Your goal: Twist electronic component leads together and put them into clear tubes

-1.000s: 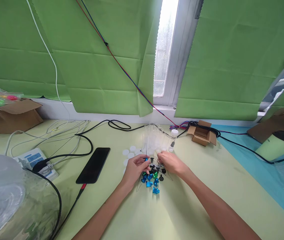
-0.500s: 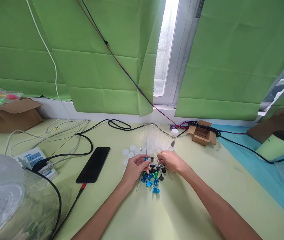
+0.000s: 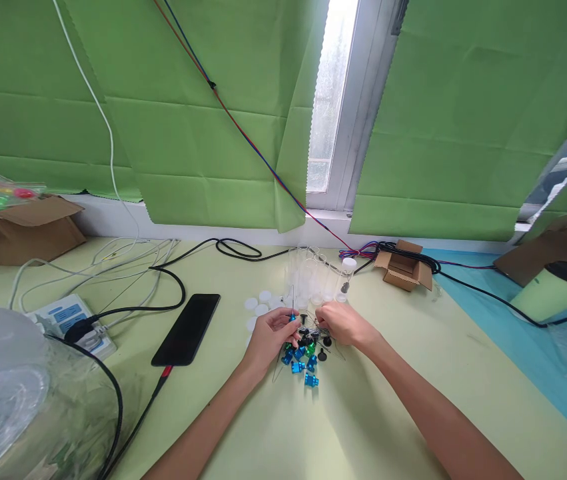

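While the left hand [image 3: 269, 335] is pinching a blue fitting [image 3: 292, 319] near loose blue fittings [image 3: 312, 380], seemingly to steady the upright thin rod [image 3: 292, 297], the right hand [image 3: 340, 323] is resting curled nearby, its grip impossible to tell.

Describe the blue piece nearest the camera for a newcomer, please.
On the yellow table, find the small parts by the left hand and right hand. The blue piece lies at their near edge, apart from its neighbours, closest to the camera.
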Demonstrator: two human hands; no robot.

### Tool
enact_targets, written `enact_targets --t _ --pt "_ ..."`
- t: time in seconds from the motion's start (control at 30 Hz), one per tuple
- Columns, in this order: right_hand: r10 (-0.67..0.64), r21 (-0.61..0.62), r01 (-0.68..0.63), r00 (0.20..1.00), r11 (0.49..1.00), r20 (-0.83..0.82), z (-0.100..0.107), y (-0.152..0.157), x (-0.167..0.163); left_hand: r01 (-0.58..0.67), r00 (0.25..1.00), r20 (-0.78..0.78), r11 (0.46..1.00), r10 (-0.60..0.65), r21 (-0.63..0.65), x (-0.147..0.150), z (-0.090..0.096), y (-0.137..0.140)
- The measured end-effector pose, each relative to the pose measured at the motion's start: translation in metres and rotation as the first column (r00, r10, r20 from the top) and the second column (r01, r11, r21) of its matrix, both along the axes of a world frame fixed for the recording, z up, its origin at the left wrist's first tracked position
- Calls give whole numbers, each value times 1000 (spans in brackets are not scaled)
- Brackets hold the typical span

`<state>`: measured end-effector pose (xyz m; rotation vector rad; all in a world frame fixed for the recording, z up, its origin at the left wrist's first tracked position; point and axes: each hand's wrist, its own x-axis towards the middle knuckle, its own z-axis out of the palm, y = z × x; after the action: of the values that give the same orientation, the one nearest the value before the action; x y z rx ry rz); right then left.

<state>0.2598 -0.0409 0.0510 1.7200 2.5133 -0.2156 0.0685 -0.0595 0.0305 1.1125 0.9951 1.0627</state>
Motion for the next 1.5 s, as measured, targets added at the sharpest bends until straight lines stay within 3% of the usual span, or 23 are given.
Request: enact_targets --t 0.73,1.13,1.23,1.33,1.5 --pt "86 19 -90 982 996 171 5 -14 -14 -10 1000 -24 1000 10 0 2 2 0" --pt "92 183 -116 987 976 132 -6 -6 -10 19 1000 -1 1000 -19 -15 1 -1 -1" --pt "79 212 -90 995 973 61 -2 -6 -9 24 1000 11 999 -24 -28 1 0 -1" --pt "95 185 -64 982 981 -164 4 -7 -9 21 999 39 999 -19 -49 2 3 -1" --pt "93 5 -116 774 993 -626 13 -10 -15 18 998 65 998 -14 -68 2 3 -2"
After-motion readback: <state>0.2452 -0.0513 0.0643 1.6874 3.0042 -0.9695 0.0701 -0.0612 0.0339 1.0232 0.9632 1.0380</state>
